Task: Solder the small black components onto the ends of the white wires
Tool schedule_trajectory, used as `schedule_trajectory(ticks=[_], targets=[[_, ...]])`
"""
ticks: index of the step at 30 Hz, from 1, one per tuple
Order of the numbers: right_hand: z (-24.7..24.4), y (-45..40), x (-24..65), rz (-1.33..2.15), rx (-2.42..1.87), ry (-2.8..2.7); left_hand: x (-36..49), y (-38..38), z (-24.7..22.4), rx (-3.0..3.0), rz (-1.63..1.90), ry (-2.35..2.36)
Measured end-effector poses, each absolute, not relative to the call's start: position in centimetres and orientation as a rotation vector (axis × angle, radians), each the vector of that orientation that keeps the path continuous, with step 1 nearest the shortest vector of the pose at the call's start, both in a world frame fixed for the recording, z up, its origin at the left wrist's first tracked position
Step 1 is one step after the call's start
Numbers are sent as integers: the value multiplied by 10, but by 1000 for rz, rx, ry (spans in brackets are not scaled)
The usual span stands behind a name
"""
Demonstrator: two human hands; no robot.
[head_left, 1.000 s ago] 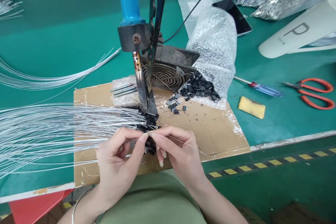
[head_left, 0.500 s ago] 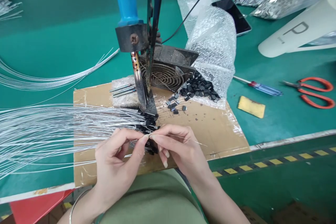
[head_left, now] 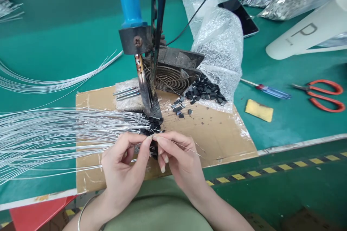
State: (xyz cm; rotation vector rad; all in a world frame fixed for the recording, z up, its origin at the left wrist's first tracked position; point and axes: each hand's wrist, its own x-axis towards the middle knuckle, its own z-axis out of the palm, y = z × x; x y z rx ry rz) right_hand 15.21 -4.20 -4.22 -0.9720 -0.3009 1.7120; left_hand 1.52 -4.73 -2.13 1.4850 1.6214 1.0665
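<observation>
My left hand (head_left: 125, 169) and my right hand (head_left: 182, 158) meet fingertip to fingertip over the near part of the cardboard sheet (head_left: 217, 133). Thumb and forefinger of each are pinched together on a thin wire (head_left: 191, 149), whose free end sticks out to the right past my right hand. What lies right between the fingertips is too small to make out. Just beyond and partly behind my hands, a bundle of white wires (head_left: 62, 126) ends in small black connectors (head_left: 151, 126). The soldering iron (head_left: 132, 7) points down above them.
A black metal stand (head_left: 159, 7) holds the iron beside a grilled fan (head_left: 170, 79). Loose black pieces (head_left: 207, 90) spill from bubble wrap (head_left: 219, 43). Solder-coloured rods (head_left: 126, 94) lie left. Rightward are a yellow sponge (head_left: 259, 110), screwdriver (head_left: 275, 92), scissors (head_left: 325, 94) and phone (head_left: 241, 16).
Both hands have shifted slightly, the right one a little leftward and down. The wire's free end has swung down and to the left. Both pinches stay closed.
</observation>
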Motion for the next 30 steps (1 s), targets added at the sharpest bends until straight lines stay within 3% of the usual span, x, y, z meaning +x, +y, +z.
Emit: schedule_trajectory(ticks=[7, 14, 19, 30], targets=[[-49, -43, 163, 1573, -1060, -551, 16, -44, -19, 1295, 1050, 1655], [-66, -13, 238, 558, -1677, -1222, 8, -40, -16, 1246, 1010, 1629], [-72, 2, 264, 568, -1693, -1679, 8, -39, -14, 1283, 1005, 1606], [-62, -14, 257, 708, -1818, -1421, 13, -37, -6, 1219, 995, 1682]])
